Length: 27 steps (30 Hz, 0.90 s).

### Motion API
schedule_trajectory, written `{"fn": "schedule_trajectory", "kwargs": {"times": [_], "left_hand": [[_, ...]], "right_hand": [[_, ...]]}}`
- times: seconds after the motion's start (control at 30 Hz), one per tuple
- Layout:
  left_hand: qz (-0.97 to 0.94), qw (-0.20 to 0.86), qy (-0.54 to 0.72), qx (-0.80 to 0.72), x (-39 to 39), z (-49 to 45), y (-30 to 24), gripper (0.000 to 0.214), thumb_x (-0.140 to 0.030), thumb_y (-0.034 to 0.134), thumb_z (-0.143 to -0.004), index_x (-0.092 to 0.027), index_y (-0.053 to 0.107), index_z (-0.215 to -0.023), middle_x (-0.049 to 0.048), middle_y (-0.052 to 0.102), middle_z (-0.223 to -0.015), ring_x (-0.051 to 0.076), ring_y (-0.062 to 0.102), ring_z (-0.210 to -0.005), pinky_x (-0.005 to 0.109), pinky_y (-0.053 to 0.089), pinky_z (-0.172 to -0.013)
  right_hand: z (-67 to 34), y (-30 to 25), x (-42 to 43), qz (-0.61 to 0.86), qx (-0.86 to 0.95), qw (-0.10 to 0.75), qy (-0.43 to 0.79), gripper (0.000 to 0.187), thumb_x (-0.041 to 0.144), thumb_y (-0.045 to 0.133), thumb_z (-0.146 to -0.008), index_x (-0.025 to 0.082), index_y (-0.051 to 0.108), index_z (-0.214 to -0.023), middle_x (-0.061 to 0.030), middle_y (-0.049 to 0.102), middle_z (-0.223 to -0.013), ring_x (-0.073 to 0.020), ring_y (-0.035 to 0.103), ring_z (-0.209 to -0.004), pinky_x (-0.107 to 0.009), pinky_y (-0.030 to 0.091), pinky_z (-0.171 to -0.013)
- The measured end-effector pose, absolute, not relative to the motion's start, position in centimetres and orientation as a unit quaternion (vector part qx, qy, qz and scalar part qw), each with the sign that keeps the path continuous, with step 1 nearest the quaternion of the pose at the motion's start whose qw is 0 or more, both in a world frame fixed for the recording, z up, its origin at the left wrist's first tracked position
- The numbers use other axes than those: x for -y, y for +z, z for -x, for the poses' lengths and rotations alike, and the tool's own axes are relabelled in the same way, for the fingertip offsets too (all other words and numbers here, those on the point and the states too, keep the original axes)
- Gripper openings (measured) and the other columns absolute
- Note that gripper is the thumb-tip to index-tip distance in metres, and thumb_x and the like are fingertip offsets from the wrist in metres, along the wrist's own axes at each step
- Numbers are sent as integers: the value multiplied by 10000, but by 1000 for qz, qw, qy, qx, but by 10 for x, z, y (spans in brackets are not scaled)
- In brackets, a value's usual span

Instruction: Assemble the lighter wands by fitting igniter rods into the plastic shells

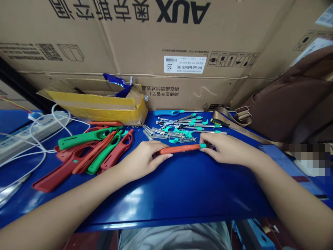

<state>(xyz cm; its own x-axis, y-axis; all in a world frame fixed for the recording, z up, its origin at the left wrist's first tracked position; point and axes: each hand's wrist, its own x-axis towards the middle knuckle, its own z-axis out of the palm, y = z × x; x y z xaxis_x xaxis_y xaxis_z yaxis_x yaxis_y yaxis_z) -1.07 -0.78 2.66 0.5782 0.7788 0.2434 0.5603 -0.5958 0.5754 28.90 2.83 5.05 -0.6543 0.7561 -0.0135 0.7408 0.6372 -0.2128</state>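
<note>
An orange lighter body (180,149) with a teal tip lies across the blue table (182,194), held at both ends. My left hand (144,158) pinches its left end with curled fingers. My right hand (226,148) grips the teal end, fingers closed around it. Just behind them lies a cluster of metal lighter inner parts with teal pieces (182,130). To the left is a pile of red and green plastic lighter shells (91,149).
A yellow-taped cardboard box (104,106) stands at the back left. A white power strip with cables (31,128) lies far left. A blue lighter (169,112) and a screwdriver (221,123) lie near large cartons (166,45). A brown bag (293,100) and a phone (288,166) are right.
</note>
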Motion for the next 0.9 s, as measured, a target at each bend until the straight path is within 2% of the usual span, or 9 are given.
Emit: {"fn": "schedule_trajectory", "kwargs": {"times": [0.17, 0.27, 0.37, 0.43, 0.5, 0.7, 0.77, 0.9], "left_hand": [[-852, 235, 242, -399, 7, 9, 23, 265, -369, 589, -1005, -154, 741, -983, 33, 726, -862, 172, 664, -788, 280, 502, -743], [-861, 200, 263, -387, 6, 9, 19, 223, -293, 659, -964, -156, 731, -1124, 51, 736, -950, 178, 677, -855, 289, 523, -801], [-849, 190, 285, -402, 6, 9, 14, 307, -182, 689, -915, -167, 703, -1222, 45, 720, -968, 139, 651, -751, 257, 534, -720], [-840, 196, 298, -409, 7, 8, 13, 329, -144, 690, -895, -165, 699, -1223, 43, 711, -985, 120, 630, -713, 238, 529, -674], [-837, 199, 313, -402, 8, 7, 13, 340, -119, 693, -881, -156, 694, -1219, 51, 708, -1020, 123, 639, -755, 236, 533, -692], [-861, 167, 304, -371, 10, 8, 15, 346, -54, 644, -891, -150, 683, -1221, 38, 682, -952, 133, 618, -761, 253, 522, -721], [-873, 164, 275, -368, 10, 9, 14, 367, -83, 643, -912, -150, 654, -1273, 49, 678, -990, 149, 637, -814, 268, 535, -768], [-883, 171, 196, -391, 10, 11, 11, 460, -297, 723, -914, -165, 612, -1340, 88, 678, -1129, 218, 671, -974, 337, 552, -878]], "right_hand": [[-289, 54, -26, 418, 902, 25, 105, 30, 223, 555, -936, 215, 581, -922, -42, 674, -943, -203, 603, -799, -289, 399, -685], [-292, 54, -27, 420, 899, 20, 119, 14, 230, 572, -923, 217, 567, -927, -41, 665, -946, -204, 601, -805, -290, 400, -683], [-294, 50, -30, 413, 900, 22, 135, 26, 191, 556, -910, 211, 545, -923, -44, 644, -936, -198, 588, -797, -290, 402, -679], [-294, 48, -33, 406, 904, 45, 127, 54, 155, 523, -905, 205, 533, -921, -52, 625, -942, -197, 573, -807, -295, 407, -693], [-294, 47, -34, 404, 905, 69, 115, 77, 132, 504, -893, 205, 519, -912, -52, 606, -938, -196, 555, -807, -297, 405, -698], [-294, 51, -33, 417, 899, 84, 98, 109, 120, 509, -860, 219, 480, -894, -33, 553, -918, -195, 519, -799, -299, 381, -686], [-294, 50, -34, 419, 899, 83, 97, 121, 114, 514, -850, 220, 473, -892, -31, 548, -918, -193, 515, -793, -302, 379, -691], [-296, 46, -36, 427, 895, 59, 116, 106, 143, 540, -858, 221, 471, -878, -21, 559, -894, -183, 508, -762, -295, 371, -670]]}}
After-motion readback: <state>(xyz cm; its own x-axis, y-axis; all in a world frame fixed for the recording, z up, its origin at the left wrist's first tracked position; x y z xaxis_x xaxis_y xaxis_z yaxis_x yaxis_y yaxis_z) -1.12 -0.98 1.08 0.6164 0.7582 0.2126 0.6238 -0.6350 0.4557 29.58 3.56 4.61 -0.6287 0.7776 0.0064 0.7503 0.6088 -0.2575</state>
